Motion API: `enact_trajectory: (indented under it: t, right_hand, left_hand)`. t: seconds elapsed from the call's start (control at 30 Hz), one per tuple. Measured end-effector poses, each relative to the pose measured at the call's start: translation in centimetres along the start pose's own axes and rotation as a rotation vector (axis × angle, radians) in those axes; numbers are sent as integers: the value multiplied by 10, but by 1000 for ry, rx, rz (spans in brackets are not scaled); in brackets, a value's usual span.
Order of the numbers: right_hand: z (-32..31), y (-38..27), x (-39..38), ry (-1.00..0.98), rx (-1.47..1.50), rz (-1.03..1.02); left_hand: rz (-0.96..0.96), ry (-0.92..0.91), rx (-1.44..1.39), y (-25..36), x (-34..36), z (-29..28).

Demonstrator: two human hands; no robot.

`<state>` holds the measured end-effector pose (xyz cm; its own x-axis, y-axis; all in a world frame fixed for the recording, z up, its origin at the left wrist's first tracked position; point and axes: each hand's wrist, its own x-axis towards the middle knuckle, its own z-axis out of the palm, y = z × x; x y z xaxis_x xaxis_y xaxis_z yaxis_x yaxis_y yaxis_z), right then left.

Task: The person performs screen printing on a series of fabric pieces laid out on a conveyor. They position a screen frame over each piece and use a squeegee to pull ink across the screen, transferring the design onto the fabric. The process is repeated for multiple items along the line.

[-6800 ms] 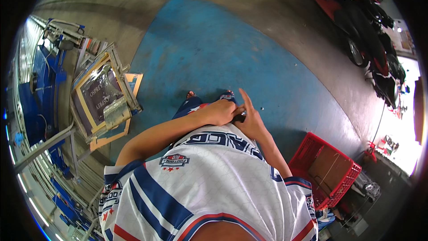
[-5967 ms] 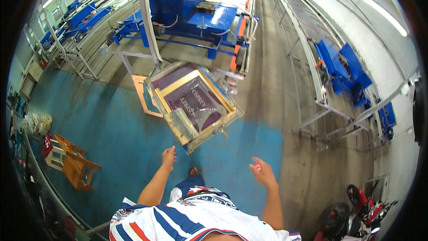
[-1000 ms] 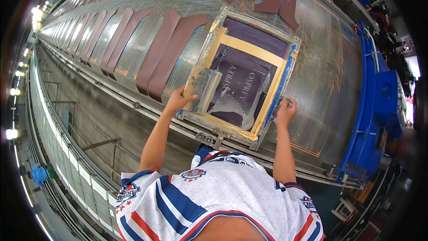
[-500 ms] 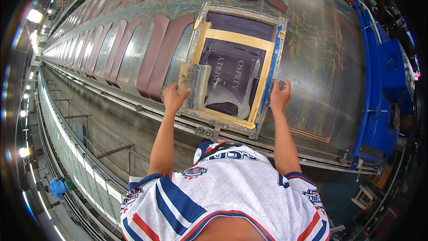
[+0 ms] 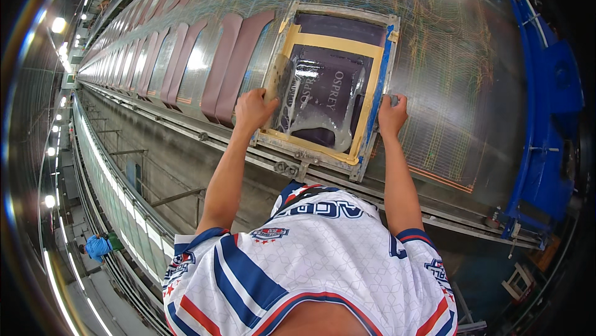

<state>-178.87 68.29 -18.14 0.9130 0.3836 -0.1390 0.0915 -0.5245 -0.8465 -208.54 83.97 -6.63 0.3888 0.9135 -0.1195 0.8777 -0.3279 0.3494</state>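
Tan-grey flat rectangular scraper (image 5: 275, 75) has tipped up on edge since the last frame; clear glossy paste (image 5: 316, 127) now streaks over the left lettering. Left hand (image 5: 254, 111) grips scraper's near end; right hand (image 5: 393, 117) clenched on small grey metal knob (image 5: 393, 100) at right rail of taped, metal-framed purple mesh screen (image 5: 344, 13), lying on long grey table (image 5: 437, 87). Likely risks: uneven tilt leaves patchy paste; tugging knob skews frame. Writing: two pale capital-letter lines on mesh, left one part-smeared.
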Motion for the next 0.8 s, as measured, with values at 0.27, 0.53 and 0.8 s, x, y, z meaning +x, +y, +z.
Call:
enact_trajectory:
  t: [0.27,0.53,0.8]
  right_hand:
    - [3,-2,0,0,12,21]
    - [4,-2,3,4,16,53]
    - [6,9,8,155,-63,-29]
  left_hand:
    - [-49,57,202,-13,-11,44]
    - [99,-72,56,21,-17,51]
    - [1111,-304,0,5,61,12]
